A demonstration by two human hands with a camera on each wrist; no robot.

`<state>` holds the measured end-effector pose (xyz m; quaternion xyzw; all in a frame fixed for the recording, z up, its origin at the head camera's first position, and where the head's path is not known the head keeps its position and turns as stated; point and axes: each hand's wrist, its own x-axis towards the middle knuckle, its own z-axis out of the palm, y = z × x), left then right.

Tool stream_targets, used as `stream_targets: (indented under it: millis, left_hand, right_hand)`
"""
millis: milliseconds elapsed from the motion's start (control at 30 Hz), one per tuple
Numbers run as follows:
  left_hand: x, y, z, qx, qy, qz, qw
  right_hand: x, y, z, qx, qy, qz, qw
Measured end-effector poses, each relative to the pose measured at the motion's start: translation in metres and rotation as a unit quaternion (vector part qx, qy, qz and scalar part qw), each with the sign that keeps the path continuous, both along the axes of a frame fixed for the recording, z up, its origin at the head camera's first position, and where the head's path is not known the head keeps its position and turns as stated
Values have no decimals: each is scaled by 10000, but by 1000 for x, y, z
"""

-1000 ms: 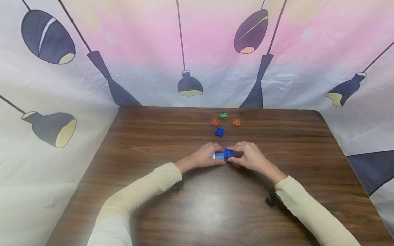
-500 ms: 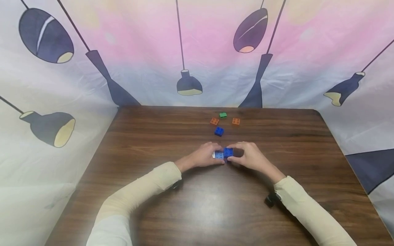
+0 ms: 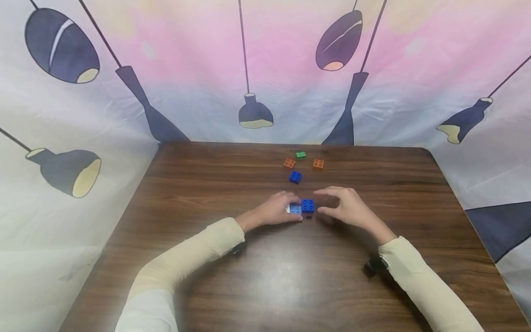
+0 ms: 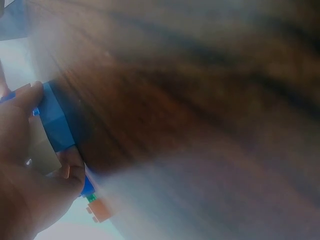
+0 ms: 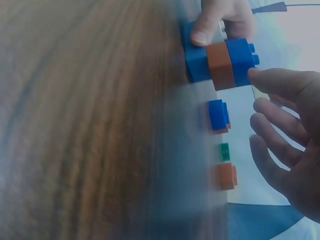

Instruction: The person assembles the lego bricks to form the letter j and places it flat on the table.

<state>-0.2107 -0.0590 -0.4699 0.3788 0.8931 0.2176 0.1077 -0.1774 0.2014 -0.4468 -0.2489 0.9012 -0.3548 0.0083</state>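
Moved since the earlier frame: your right hand [image 3: 347, 208], drawn back from the upper blue brick [image 3: 308, 205]. Left to right: your left hand [image 3: 274, 210], fingers pinching the light blue brick [image 3: 295, 210] near the middle of the bench [image 3: 224, 175]. Judged done: the upper blue brick sits on a middle orange brick [image 5: 220, 66], which looks seated on the light blue brick. Left loose, farther back: one outer orange brick [image 3: 289, 163], one spare blue brick [image 3: 295, 177], one green brick [image 3: 300, 156], one last orange brick [image 3: 318, 163]. At far right: your right hand, fingers spread, holding nothing, just beside the upper blue brick.
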Motion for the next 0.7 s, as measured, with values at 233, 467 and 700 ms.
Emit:
stream_targets:
  millis: [233, 467, 700]
  left_hand:
    - [1, -1, 2, -33, -1, 11, 10000]
    - [1, -1, 2, -55, 10, 3, 10000]
    - [0, -1, 1, -80, 23, -19, 10000]
  right_hand:
    - [-14, 2, 4, -23, 382, -212, 9990]
    - [-33, 2, 5, -22, 484, -556, 9973]
    - [-50, 4, 0, -115, 497, -711, 9962]
